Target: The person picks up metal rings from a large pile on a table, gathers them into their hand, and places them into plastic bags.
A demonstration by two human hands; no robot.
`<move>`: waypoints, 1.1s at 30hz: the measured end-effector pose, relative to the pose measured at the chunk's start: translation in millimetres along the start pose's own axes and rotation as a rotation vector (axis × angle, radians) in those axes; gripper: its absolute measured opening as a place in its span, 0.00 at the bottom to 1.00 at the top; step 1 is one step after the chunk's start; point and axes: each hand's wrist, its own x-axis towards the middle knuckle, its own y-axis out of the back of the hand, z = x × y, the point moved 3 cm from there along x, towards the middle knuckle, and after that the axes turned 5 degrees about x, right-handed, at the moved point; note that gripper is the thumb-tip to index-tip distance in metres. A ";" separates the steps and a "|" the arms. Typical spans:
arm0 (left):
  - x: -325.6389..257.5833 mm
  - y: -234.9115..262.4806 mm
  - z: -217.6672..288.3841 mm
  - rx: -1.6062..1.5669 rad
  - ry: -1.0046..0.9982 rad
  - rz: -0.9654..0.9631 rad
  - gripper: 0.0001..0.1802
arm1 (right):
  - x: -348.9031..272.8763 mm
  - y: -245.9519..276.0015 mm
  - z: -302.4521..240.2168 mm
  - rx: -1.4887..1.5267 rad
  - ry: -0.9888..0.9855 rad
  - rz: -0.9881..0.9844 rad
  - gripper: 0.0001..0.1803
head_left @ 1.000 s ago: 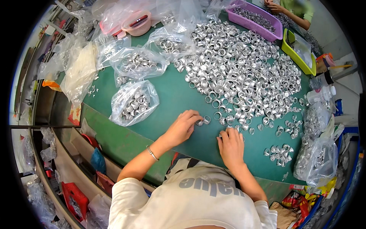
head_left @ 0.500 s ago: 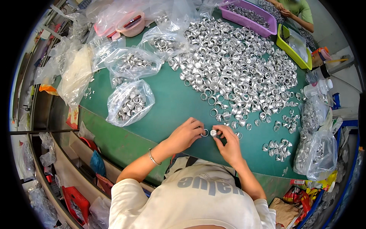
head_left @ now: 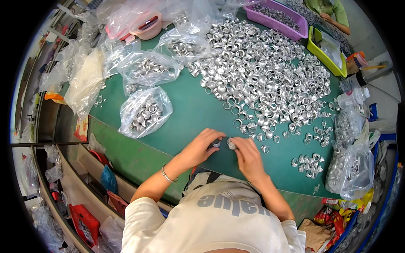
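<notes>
My left hand (head_left: 200, 147) is closed around a silver ring (head_left: 216, 143), which shows between its thumb and fingers. Close beside it, my right hand (head_left: 249, 157) pinches another silver ring (head_left: 231, 143) with a broad, round top. Both hands are over the near edge of the green table (head_left: 185, 111), a small gap between them. Beyond my right hand spreads a large heap of silver rings (head_left: 261, 71), with a few loose ones at its near side. One single ring (head_left: 265, 149) lies just right of my right hand.
Clear plastic bags of rings (head_left: 145, 113) stand at the left, and a full bag (head_left: 350, 168) at the right edge. Small ring groups (head_left: 310, 164) lie near it. A purple basket (head_left: 295, 33) and a yellow-green tray (head_left: 325, 57) stand far right, near another person's hand (head_left: 327, 17).
My left hand has drawn slightly left with its ring, its fingers curling more. My right hand has turned inward and shifted a little left with its ring. The view has shifted slightly.
</notes>
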 end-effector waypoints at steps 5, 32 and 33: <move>-14.8 18.0 1.2 0.021 0.076 0.077 0.30 | 18.8 -32.1 -13.0 -0.244 0.167 -0.233 0.21; -9.0 24.9 -31.4 0.365 -0.002 0.267 0.17 | -0.6 -14.4 12.6 -0.028 -0.198 0.047 0.09; -9.6 24.3 -31.1 0.360 -0.016 0.276 0.16 | -0.1 -13.0 12.7 0.062 -0.223 0.083 0.09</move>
